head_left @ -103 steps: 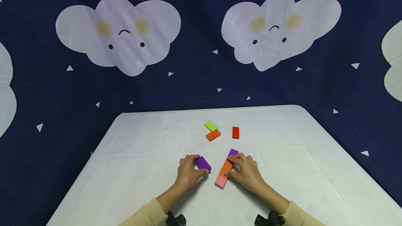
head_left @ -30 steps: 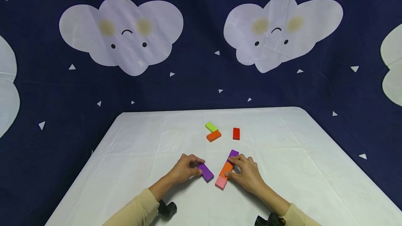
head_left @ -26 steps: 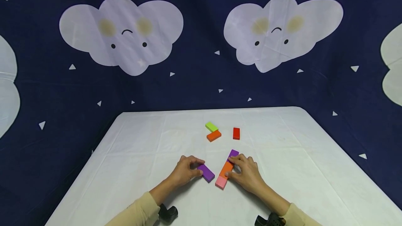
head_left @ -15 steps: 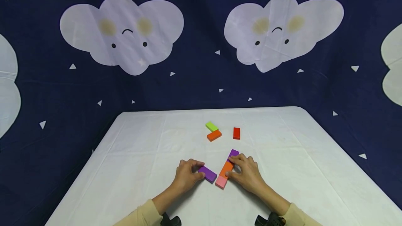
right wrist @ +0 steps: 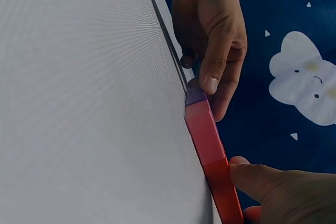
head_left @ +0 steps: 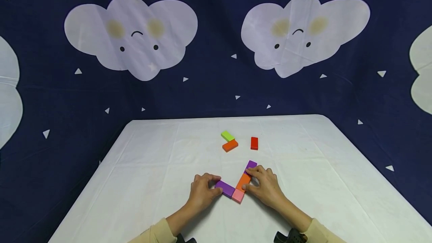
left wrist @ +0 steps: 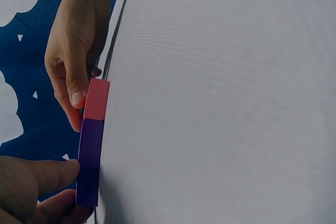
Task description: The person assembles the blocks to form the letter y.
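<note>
Low in the frame's centre on the creased white tablecloth (head_left: 141, 168), the left hand (head_left: 202, 191) pinches a smooth purple block (head_left: 225, 188) touching the pink block (head_left: 237, 195), while the right hand (head_left: 264, 186) grips the flat orange block (head_left: 243, 181).

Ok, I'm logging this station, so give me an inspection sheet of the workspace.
Surface: white tablecloth, creased, faintly stained.
Job's things: purple block touching pink block; orange block and second purple block in line beyond it.
Clutter: green block, orange block at the back, red block.
Grips: left hand holds the purple block; right hand holds the row.
Cables: nothing seen.
Surroundings: navy cloud backdrop.
</note>
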Available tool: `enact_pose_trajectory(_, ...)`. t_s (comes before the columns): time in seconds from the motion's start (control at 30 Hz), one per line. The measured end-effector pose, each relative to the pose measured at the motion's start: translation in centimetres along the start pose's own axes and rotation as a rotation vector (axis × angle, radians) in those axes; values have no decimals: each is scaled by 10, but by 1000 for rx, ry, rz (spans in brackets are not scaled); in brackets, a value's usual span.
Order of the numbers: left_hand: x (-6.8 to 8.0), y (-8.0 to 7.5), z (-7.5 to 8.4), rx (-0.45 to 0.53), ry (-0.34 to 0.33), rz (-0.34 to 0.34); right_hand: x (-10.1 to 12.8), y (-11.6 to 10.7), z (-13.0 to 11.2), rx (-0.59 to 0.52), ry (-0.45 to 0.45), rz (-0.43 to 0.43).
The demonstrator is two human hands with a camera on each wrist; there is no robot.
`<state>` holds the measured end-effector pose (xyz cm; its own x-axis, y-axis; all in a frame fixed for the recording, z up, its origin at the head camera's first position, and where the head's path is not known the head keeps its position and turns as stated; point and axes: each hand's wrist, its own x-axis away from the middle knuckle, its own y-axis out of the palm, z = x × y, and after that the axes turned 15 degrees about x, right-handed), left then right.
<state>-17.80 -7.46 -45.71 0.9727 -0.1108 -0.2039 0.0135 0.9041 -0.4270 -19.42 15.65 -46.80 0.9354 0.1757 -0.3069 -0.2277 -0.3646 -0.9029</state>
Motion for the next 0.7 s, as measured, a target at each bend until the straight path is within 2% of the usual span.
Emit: enact_pose_trajectory(0.7,-1,-1,2,15,-8,8,0,0,0,-1,-12,12)
